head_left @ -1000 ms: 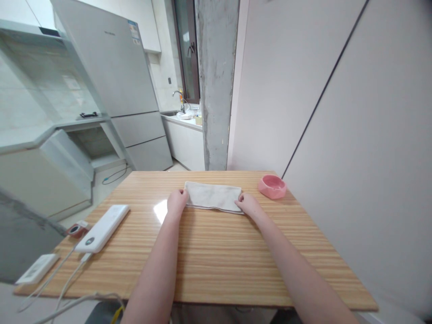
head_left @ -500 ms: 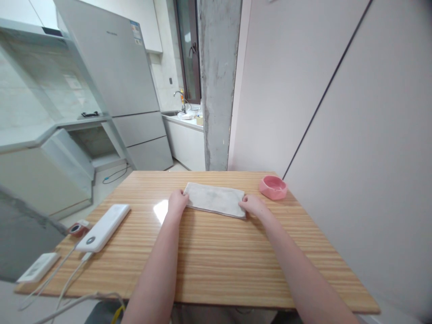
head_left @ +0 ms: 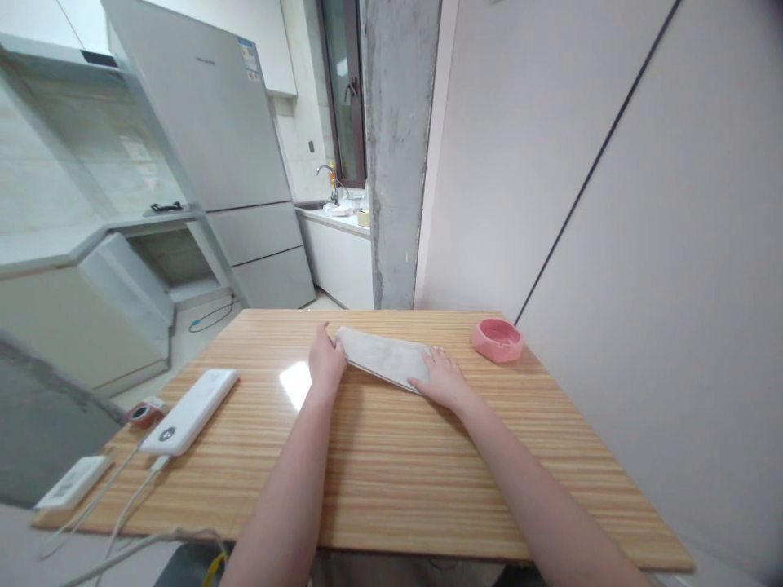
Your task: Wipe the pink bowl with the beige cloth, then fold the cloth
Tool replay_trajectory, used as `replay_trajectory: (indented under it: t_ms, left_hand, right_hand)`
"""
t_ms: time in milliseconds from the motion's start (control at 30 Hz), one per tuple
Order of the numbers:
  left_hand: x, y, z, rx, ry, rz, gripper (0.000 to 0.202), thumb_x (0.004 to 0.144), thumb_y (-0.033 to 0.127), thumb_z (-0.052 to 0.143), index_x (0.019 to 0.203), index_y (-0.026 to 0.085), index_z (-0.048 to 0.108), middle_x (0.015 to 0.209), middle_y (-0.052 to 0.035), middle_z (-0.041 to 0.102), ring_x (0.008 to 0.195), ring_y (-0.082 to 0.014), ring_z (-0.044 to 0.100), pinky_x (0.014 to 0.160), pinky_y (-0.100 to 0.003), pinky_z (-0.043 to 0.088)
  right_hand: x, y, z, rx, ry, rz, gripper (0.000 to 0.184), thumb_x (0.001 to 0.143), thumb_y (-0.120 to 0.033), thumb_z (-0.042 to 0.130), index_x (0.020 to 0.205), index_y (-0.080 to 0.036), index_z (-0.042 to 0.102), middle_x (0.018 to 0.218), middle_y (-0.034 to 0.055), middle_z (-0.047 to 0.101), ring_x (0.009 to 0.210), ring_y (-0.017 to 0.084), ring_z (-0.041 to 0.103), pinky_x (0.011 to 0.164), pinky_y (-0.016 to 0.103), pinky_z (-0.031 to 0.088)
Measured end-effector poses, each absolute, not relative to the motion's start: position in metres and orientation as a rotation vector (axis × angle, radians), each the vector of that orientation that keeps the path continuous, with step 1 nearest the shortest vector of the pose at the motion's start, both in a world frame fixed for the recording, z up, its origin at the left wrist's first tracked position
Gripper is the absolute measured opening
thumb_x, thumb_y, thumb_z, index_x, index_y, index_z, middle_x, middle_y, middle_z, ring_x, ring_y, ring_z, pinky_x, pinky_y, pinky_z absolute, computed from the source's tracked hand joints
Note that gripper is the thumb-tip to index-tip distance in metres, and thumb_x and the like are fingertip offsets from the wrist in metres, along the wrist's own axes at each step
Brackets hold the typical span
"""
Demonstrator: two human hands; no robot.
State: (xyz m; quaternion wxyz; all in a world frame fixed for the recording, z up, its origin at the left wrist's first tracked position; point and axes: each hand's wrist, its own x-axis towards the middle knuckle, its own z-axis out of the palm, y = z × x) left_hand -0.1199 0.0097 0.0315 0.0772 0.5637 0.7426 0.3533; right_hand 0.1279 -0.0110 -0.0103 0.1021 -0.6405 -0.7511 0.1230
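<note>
A light grey folded cloth (head_left: 385, 357) lies as a long strip on the wooden table, slanting down towards its right end. My left hand (head_left: 327, 361) is at the left end, with the thumb side closed on the cloth's edge and one finger pointing up. Part of its grip is hidden behind the hand. Flat over the right end of the cloth rests my right hand (head_left: 441, 378), its fingers spread and pressing on top; the cloth's right edge is covered by it.
A pink ashtray (head_left: 497, 340) stands at the table's back right. On the left lie a white power bank (head_left: 189, 413) with cables, a reddish-brown roll-like object (head_left: 145, 414) and a white box-shaped item (head_left: 73, 483). A wall borders the right side; a fridge (head_left: 208, 122) stands beyond.
My right hand has let go of the cloth's right edge and moved left to lie flat on it. My left hand has turned slightly, and the cloth is now more slanted.
</note>
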Motion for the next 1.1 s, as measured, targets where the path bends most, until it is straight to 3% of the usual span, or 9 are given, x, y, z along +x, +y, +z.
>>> replay_trajectory:
  t_ms: [133,267,367,433,600,733,900,1000,1100]
  left_hand:
    - [-0.087,-0.002,0.038,1.852,1.957,1.601,0.045,0.088,0.026,0.042,0.132,0.019,0.036,0.098,-0.0074,0.058,0.091,-0.0177,0.057,0.086,-0.03,0.044]
    - [-0.048,-0.009,0.025,2.208,1.48,1.312,0.043,0.085,0.019,0.047,0.128,0.02,0.043,0.1,-0.0072,0.06,0.094,-0.0175,0.055,0.09,-0.032,0.043]
    - [-0.03,-0.009,0.011,2.351,1.253,1.051,0.04,0.083,0.015,0.048,0.123,0.021,0.051,0.099,-0.0071,0.062,0.095,-0.018,0.055,0.088,-0.032,0.044]
    - [-0.024,-0.009,0.006,2.357,1.218,0.998,0.039,0.082,0.013,0.049,0.12,0.02,0.053,0.097,-0.0065,0.062,0.092,-0.0173,0.056,0.085,-0.031,0.045]
    - [-0.021,-0.01,0.004,2.332,1.209,1.084,0.039,0.078,0.007,0.051,0.114,0.02,0.056,0.095,-0.0051,0.059,0.082,-0.0144,0.055,0.077,-0.027,0.047]
    - [-0.018,-0.011,0.002,2.353,1.125,1.19,0.033,0.079,0.007,0.051,0.108,0.019,0.058,0.092,-0.0046,0.057,0.077,-0.0128,0.054,0.075,-0.027,0.047]
    - [-0.018,-0.015,0.002,2.364,0.926,0.926,0.046,0.082,0.028,0.057,0.126,0.018,0.048,0.084,-0.0023,0.059,0.071,-0.0126,0.055,0.067,-0.025,0.048]
    - [-0.026,-0.016,0.009,2.317,1.044,1.03,0.04,0.091,0.033,0.043,0.127,0.016,0.047,0.082,-0.0036,0.061,0.073,-0.014,0.057,0.072,-0.027,0.048]
    - [-0.039,-0.011,0.013,2.26,1.208,1.164,0.035,0.094,0.034,0.032,0.114,0.017,0.055,0.091,-0.007,0.065,0.086,-0.017,0.06,0.08,-0.03,0.046]
  right_hand:
    - [0.117,-0.008,-0.017,-1.774,-2.216,0.356,0.08,0.081,-0.058,0.051,0.141,-0.009,0.035,0.151,0.0188,0.026,0.141,0.032,0.018,0.114,0.045,0.009]
    - [0.121,0.004,-0.018,-1.61,-2.113,0.411,0.061,0.08,-0.038,0.057,0.134,-0.011,0.046,0.144,0.0146,0.041,0.135,0.025,0.033,0.113,0.039,0.02]
    - [0.137,0.016,-0.016,-1.643,-1.819,0.418,0.045,0.08,-0.016,0.048,0.124,-0.014,0.054,0.132,0.0117,0.054,0.125,0.019,0.046,0.107,0.033,0.031]
    - [0.146,0.02,-0.016,-1.662,-1.669,0.432,0.041,0.079,-0.012,0.044,0.117,-0.014,0.058,0.124,0.0115,0.059,0.119,0.019,0.051,0.104,0.033,0.036]
    - [0.143,0.025,-0.028,-1.529,-1.595,0.58,0.031,0.078,-0.015,0.047,0.106,-0.015,0.062,0.11,0.0098,0.066,0.104,0.018,0.06,0.095,0.033,0.044]
    - [0.137,0.029,-0.041,-1.388,-1.544,0.654,0.035,0.076,-0.012,0.043,0.106,-0.02,0.06,0.107,0.0061,0.067,0.101,0.017,0.061,0.095,0.036,0.045]
    - [0.143,0.029,-0.035,-1.435,-1.389,0.523,0.033,0.083,-0.021,0.038,0.108,-0.015,0.059,0.112,0.0126,0.063,0.107,0.022,0.057,0.098,0.042,0.042]
    - [0.138,0.019,-0.022,-1.295,-1.546,0.385,0.033,0.087,-0.027,0.037,0.109,-0.016,0.059,0.113,0.012,0.061,0.112,0.022,0.053,0.102,0.042,0.038]
    - [0.119,0.002,-0.012,-1.106,-1.871,0.394,0.039,0.087,-0.019,0.036,0.122,-0.019,0.053,0.122,0.0095,0.058,0.117,0.019,0.05,0.104,0.04,0.036]
